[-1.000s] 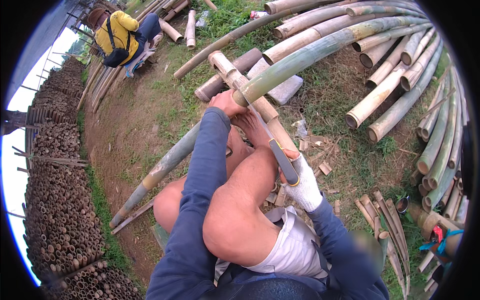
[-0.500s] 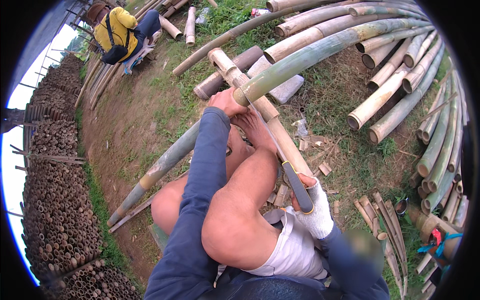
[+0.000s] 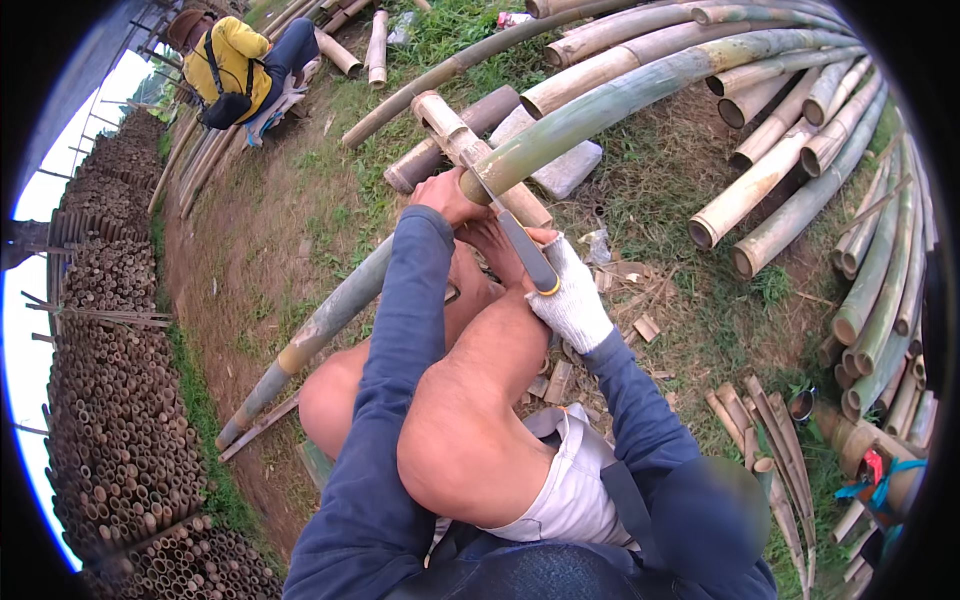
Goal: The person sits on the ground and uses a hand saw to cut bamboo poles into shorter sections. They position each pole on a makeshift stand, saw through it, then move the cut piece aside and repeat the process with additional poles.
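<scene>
Pole: smooth bamboo | saw blade: metal | saw handle: matt | glove: knitted cloth

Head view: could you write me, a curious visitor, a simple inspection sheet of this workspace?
Surface: bare soil with patchy grass.
Job's things: green bamboo pole; saw, set against it.
Clutter: bamboo offcuts, pale block.
Hands: left hand grips bamboo beside the saw; right hand, in a white glove, holds the saw.
Cables: nothing seen.
Surroundings: stacked bamboo at left, loose poles at right, person in yellow at upper left.
</scene>
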{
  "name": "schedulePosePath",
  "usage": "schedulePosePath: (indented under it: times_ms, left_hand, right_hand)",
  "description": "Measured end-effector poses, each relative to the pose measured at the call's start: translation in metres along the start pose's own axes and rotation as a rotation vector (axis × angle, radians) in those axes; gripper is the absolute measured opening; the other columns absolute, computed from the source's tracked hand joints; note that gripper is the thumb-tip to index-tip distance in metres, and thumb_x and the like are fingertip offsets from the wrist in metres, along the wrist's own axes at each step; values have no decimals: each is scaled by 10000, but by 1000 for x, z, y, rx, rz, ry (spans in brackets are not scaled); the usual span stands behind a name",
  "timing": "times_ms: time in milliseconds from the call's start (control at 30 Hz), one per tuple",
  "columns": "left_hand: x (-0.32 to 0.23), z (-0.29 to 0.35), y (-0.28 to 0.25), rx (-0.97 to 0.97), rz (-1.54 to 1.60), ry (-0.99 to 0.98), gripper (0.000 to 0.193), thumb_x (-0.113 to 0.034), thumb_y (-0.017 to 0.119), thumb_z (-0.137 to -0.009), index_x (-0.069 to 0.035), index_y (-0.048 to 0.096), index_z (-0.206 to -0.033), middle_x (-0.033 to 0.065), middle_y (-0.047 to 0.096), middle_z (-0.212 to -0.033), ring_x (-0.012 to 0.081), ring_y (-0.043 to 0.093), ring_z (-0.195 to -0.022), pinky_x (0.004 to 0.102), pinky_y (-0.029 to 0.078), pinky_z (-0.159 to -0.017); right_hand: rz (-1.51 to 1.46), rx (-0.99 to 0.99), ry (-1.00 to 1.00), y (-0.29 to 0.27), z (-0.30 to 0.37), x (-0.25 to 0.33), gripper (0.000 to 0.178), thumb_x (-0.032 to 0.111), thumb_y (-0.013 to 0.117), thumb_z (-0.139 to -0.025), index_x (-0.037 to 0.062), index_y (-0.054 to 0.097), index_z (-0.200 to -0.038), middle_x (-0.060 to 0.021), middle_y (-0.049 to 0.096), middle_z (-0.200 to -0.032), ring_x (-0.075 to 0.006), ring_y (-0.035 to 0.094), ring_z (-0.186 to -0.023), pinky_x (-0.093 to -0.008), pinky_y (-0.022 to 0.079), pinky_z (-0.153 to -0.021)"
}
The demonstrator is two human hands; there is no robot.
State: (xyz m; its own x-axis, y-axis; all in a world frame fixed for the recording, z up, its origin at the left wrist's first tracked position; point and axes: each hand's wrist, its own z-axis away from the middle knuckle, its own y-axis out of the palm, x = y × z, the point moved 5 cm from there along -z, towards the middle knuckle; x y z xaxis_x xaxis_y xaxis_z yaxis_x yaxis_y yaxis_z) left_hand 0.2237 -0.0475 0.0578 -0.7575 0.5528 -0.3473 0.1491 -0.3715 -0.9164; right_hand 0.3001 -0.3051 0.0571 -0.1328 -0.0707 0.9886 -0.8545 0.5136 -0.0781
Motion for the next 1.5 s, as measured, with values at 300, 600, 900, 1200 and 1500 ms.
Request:
schedulePosePath:
  times_ms: [300, 600, 900, 1200, 1500]
  left_hand:
    - [2, 7, 0, 28, -35, -3, 829, -586, 873, -684, -127, 732, -1359, 214, 783, -1236, 396, 749, -1171, 471, 566, -1055]
    - [-2, 1, -6, 49, 21, 58, 805, -570, 875, -700, -89, 743, -1333, 216, 792, -1202, 370, 770, -1127, 457, 581, -1021]
    - [3, 1, -6, 31, -22, 95, 780, -485, 916, -648, -108, 745, -1309, 213, 801, -1153, 383, 775, -1095, 454, 584, -1024]
    - [6, 0, -3, 65, 19, 58, 695, -428, 905, -668, -115, 751, -1269, 174, 811, -1137, 336, 788, -1064, 444, 592, -1006]
    - [7, -2, 0, 45, 21, 76, 706, -453, 896, -614, -98, 763, -1209, 183, 816, -1081, 359, 785, -1053, 446, 591, -984]
  right_hand:
    - [-22, -30, -87, 20, -23, -11, 569, 62, 738, -916, 53, 570, -1460, -185, 697, -1364, -281, 687, -1266, -378, 534, -1066]
    - [-19, -29, -69, 27, -37, -28, 512, 87, 777, -894, 55, 612, -1378, -193, 728, -1161, -354, 743, -1072, -418, 581, -921]
    - [-68, 26, 112, 15, -14, -64, 510, 52, 772, -917, 20, 591, -1393, -163, 709, -1235, -231, 708, -1137, -358, 552, -1000]
    - [18, 27, 83, -24, 64, 13, 403, 46, 744, -961, 29, 578, -1328, -122, 699, -1131, -180, 683, -1032, -343, 553, -923]
    - [154, 12, 126, -78, 216, 11, 506, 3, 766, -873, 55, 600, -1348, -132, 687, -1118, -235, 715, -944, -364, 572, -863]
